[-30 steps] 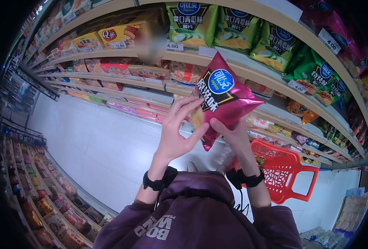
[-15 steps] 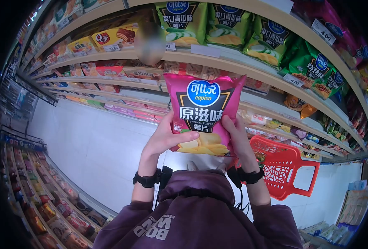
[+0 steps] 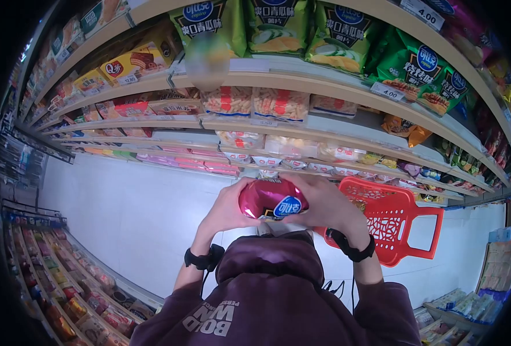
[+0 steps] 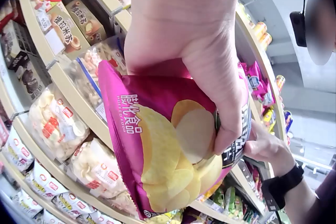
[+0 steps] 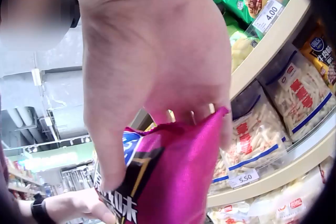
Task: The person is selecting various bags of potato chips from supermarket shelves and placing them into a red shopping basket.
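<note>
Both hands hold a pink chip bag (image 3: 270, 197) in front of the torso, its end turned up toward the head view. The left hand (image 3: 226, 206) grips one side; in the left wrist view its thumb lies over the printed front of the bag (image 4: 173, 150). On the other side the right hand (image 3: 330, 206) grips the bag, and the right wrist view shows the thumb on the front and the fingers behind the top edge of the bag (image 5: 184, 166). The fingertips behind the bag are hidden.
A red shopping basket (image 3: 391, 222) stands on the floor at the right. Curved shelves (image 3: 324, 86) with green chip bags (image 3: 339, 37) and packaged snacks run across the front. Another shelf of goods (image 3: 65, 277) is at the lower left, with pale floor (image 3: 128, 202) between.
The pink bag was turned to face the head view, then tipped so its end points up, and lowered nearer the torso. Both hands moved with it, and the view shifted along the shelves.
</note>
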{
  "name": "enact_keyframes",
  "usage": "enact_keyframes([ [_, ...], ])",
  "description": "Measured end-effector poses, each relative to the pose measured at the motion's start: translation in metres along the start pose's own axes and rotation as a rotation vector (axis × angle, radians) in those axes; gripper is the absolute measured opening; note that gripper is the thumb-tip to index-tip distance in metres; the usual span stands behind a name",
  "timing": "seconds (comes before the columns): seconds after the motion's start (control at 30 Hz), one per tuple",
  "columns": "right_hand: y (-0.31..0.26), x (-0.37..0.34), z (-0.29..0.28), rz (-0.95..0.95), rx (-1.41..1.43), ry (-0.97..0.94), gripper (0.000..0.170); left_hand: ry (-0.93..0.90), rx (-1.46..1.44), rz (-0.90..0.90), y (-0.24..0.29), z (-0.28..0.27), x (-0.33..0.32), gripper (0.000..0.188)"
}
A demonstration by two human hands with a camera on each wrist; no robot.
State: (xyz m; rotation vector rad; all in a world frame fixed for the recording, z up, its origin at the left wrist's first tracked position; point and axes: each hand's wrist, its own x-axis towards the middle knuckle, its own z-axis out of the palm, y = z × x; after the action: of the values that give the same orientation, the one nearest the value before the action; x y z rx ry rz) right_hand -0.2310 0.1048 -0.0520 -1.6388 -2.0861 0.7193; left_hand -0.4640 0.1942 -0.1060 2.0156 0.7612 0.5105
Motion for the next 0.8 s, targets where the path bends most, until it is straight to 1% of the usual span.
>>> enact_keyframes([
  [0.03,0.004,-0.003,0.005,0.044,-0.024,-0.076,0.088,-0.047,-0.009,0.021,0.005,0.006,0.003,0.076],
  [0.07,0.009,-0.007,0.009,0.018,-0.009,-0.057,0.089,-0.071,-0.02,0.027,0.005,0.016,0.005,0.075],
  [0.13,0.02,-0.021,0.016,-0.021,0.029,-0.024,0.091,-0.179,0.008,0.017,0.007,0.032,0.011,0.077],
  [0.17,0.026,-0.029,0.019,0.012,0.07,-0.011,0.085,-0.212,0.018,0.005,0.009,0.04,0.015,0.078],
  [0.23,0.051,-0.047,0.033,0.076,0.112,0.021,0.082,-0.288,0.033,-0.018,0.013,0.061,0.023,0.079],
  [0.27,0.065,-0.058,0.04,0.11,0.133,0.035,0.081,-0.288,0.009,-0.008,0.012,0.076,0.026,0.079],
  [0.3,0.078,-0.072,0.043,0.163,0.158,0.04,0.075,-0.284,-0.015,0.002,0.009,0.095,0.03,0.08],
  [0.33,0.091,-0.087,0.048,0.21,0.181,0.059,0.075,-0.279,-0.035,0.013,0.007,0.111,0.034,0.08],
  [0.37,0.108,-0.102,0.051,0.253,0.202,0.082,0.076,-0.33,-0.023,-0.005,0.008,0.126,0.037,0.081],
  [0.4,0.125,-0.116,0.054,0.291,0.222,0.105,0.076,-0.322,-0.006,-0.01,0.003,0.142,0.04,0.081],
  [0.43,0.144,-0.131,0.057,0.433,0.212,0.017,0.081,-0.312,0.011,-0.019,-0.007,0.16,0.042,0.082],
  [0.47,0.163,-0.151,0.063,0.5,0.204,0.055,0.083,-0.299,0.026,-0.032,-0.018,0.179,0.041,0.082],
  [0.5,0.182,-0.171,0.069,0.562,0.195,0.09,0.085,-0.288,0.111,-0.105,-0.029,0.192,0.04,0.072],
  [0.53,0.2,-0.192,0.074,0.621,0.186,0.125,0.087,-0.291,0.176,-0.18,-0.048,0.206,0.036,0.067],
  [0.57,0.217,-0.212,0.077,0.697,0.154,0.166,0.094,-0.292,0.242,-0.256,-0.072,0.219,0.028,0.063],
  [0.63,0.263,-0.254,0.098,0.812,0.226,0.314,0.095,-0.316,0.345,-0.404,-0.112,0.234,0.003,0.053],
  [0.67,0.286,-0.274,0.107,0.872,0.262,0.387,0.096,-0.343,0.38,-0.478,-0.129,0.239,-0.021,0.048],
  [0.73,0.321,-0.306,0.115,1.089,0.349,0.444,0.096,-0.387,0.367,-0.76,-0.163,0.244,-0.082,0.046],
  [0.77,0.341,-0.324,0.127,1.211,0.384,0.476,0.095,-0.378,0.358,-0.791,-0.169,0.243,-0.121,0.045],
  [0.8,0.363,-0.338,0.141,1.333,0.414,0.509,0.093,-0.404,0.34,-0.903,-0.172,0.24,-0.155,0.044],
])
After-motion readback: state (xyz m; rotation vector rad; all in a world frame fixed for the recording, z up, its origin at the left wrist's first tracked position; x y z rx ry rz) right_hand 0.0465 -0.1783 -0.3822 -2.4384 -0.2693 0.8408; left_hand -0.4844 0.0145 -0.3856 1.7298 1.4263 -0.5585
